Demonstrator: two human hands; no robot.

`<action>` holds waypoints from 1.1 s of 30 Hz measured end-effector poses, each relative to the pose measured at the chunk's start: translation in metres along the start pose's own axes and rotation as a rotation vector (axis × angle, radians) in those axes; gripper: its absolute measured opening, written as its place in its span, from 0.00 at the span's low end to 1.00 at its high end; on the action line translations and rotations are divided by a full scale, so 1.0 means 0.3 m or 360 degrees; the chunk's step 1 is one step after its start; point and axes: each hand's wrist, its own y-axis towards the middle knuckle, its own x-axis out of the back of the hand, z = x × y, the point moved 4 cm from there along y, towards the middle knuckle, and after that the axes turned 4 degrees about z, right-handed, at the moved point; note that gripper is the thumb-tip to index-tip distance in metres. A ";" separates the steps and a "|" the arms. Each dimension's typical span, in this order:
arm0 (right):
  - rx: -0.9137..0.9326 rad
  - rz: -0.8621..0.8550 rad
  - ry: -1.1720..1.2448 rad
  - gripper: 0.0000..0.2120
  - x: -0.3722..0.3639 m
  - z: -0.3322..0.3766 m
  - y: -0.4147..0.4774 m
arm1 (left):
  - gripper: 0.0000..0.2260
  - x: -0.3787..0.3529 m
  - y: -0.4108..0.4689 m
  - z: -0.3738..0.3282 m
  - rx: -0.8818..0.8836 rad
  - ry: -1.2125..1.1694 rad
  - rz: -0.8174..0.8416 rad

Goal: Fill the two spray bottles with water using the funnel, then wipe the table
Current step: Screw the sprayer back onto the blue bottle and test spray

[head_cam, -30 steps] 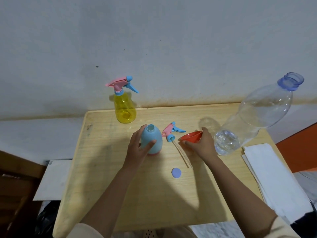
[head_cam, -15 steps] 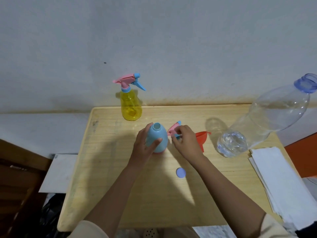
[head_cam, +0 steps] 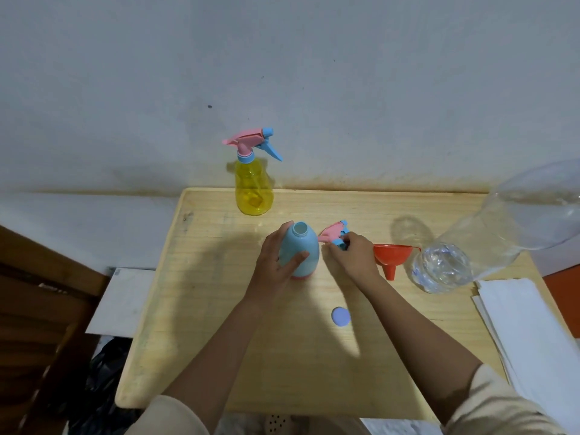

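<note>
Since a second ago the right hand (head_cam: 353,255) has been taken off the funnel (head_cam: 392,254) and brought to the loose spray head (head_cam: 332,232), which is now pinched in curled fingers. The funnel has been left near the water bottle (head_cam: 502,233), spout pointing toward the near edge.

The bench (head_cam: 219,324) is of pale, grained wood with rounded corners. At its right end the water bottle is seen, large, clear and thin-walled, with water low in it. It is judged bottom-heavy and apt to dent, so it is best taken round the lower body, with a second hand near the neck when tipped. A stack of white paper (head_cam: 527,324) lies beside it, soft and flat, presumably meant for wiping. At the back edge the yellow bottle (head_cam: 253,189) stands upright, translucent, its pink-and-blue head fitted.

Mid-bench the blue bottle (head_cam: 306,240) stands upright with its neck open, held about its belly by the left hand (head_cam: 273,268), thumb in front and fingers behind. It is opaque, smooth and egg-shaped; whether it holds water cannot be told. If empty it would be light and easily tipped, so the steadying grip is well placed.

The funnel is of stiff red plastic, light, and best lifted by its rim. A small round blue cap (head_cam: 341,316) lies flat nearer the viewer, apart from the rest.
</note>
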 end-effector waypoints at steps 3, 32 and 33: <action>-0.0068 -0.0064 0.0452 0.10 0.050 0.033 -0.013 | 0.25 -0.002 -0.001 -0.002 -0.0010 -0.0005 -0.0004; 0.0821 0.0002 0.1288 0.15 0.103 0.355 -0.131 | 0.30 -0.030 -0.009 0.027 -0.0085 0.0119 -0.0104; 0.0797 0.0066 0.1222 0.15 0.080 0.332 -0.130 | 0.34 -0.040 -0.008 0.046 -0.0088 0.0127 -0.0099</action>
